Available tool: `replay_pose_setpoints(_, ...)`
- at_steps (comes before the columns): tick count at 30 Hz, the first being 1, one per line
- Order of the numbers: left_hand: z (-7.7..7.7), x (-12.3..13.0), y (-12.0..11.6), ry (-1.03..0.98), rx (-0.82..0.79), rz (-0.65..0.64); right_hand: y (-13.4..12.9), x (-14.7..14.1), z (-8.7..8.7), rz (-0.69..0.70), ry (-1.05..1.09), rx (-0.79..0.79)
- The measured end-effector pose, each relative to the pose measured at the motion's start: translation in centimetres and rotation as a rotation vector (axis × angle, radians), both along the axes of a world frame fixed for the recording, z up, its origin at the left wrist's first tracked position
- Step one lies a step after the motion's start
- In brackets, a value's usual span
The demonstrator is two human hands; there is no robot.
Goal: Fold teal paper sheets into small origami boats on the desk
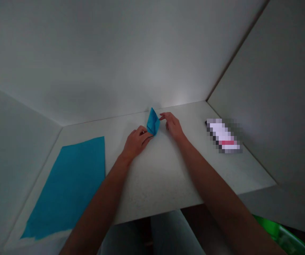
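Observation:
A small folded piece of blue paper stands upright near the back of the white table, its pointed tip up. My left hand pinches its lower left edge between thumb and fingers. On the right side of the paper is my right hand, its fingers apart and slightly bent, with the index fingertip close to the paper's edge. Whether that fingertip touches the paper is too small to tell.
A large blue sheet lies flat on the left of the white table. At the right lies a blurred-out phone-like object. Walls enclose the back and sides. Something green is below the table at the lower right.

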State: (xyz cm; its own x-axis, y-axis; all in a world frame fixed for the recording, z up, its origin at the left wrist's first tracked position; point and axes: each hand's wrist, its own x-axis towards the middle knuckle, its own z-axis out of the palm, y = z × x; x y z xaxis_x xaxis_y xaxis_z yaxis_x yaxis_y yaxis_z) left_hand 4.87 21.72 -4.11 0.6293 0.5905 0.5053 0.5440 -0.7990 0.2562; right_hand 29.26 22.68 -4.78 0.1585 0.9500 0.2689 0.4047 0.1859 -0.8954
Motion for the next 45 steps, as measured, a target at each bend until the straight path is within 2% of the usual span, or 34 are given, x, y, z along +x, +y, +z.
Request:
replay_pose_setpoints(3, 0.3, 0.5, -0.3, 0.006, 0.004, -0.034, -0.1, -0.1, 0.1, -0.045, -0.021, -0.017)
replay_pose_setpoints(9, 2.0, 0.9, -2.6, 0.095, -0.015, -0.086, -0.3, 0.1, 0.2, 0.036, -0.18, -0.067)
replay_pose_setpoints(13, 2.5, 0.4, -3.5, -0.023, -0.171, 0.012, -0.4, 0.0, 0.3, 0.087, -0.208, -0.096)
replay_pose_setpoints(17, 2.1, -0.2, -2.8, -0.158, -0.284, 0.095, -0.9, -0.7, 1.0, 0.161, -0.225, -0.112)
replay_pose_setpoints(23, 1.3, -0.5, -1.9, -0.28, -0.304, 0.351, -1.8, -2.0, 1.9, 0.238, -0.236, -0.102)
replay_pose_setpoints(30, 1.1, -1.1, -1.1, -0.327, -0.312, 0.476, -1.8, -2.8, 1.2, 0.329, -0.255, -0.077)
replay_pose_setpoints(34, 0.7, -1.4, -0.7, -0.364, -0.376, 0.488, -2.3, -3.6, 1.4, 0.402, -0.258, -0.049)
replay_pose_setpoints(38, 0.1, -1.7, -0.1, -0.46, -0.439, 0.442, -2.6, -4.0, 1.8, 0.431, -0.253, -0.008)
replay_pose_setpoints(41, 0.1, -1.7, 0.1, -0.573, -0.442, 0.426, -2.5, -4.0, 1.8, 0.398, -0.197, 0.017)
replay_pose_setpoints(45, 0.9, -1.6, 0.2, -0.722, -0.46, 0.393, -2.2, -3.8, 1.6, 0.311, -0.149, 0.018)
